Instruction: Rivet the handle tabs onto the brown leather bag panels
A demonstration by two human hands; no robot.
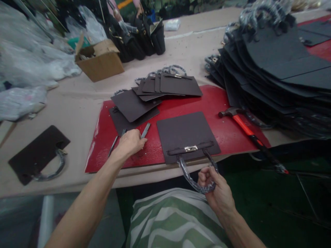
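A dark brown bag panel with a metal clasp lies on the red board in front of me. Its plastic-wrapped handle hangs over the table's front edge, and my right hand is closed around the bottom of that handle. My left hand rests on the board to the left, its fingers curled over small metal tools: a flat punch and a thin dark rod. Whether the hand grips them or only touches them is unclear.
Several more brown panels are fanned out at the board's back. A hammer with an orange handle lies on the right, beside a tall stack of black panels. A lone panel sits far left. A cardboard box and black bags stand behind.
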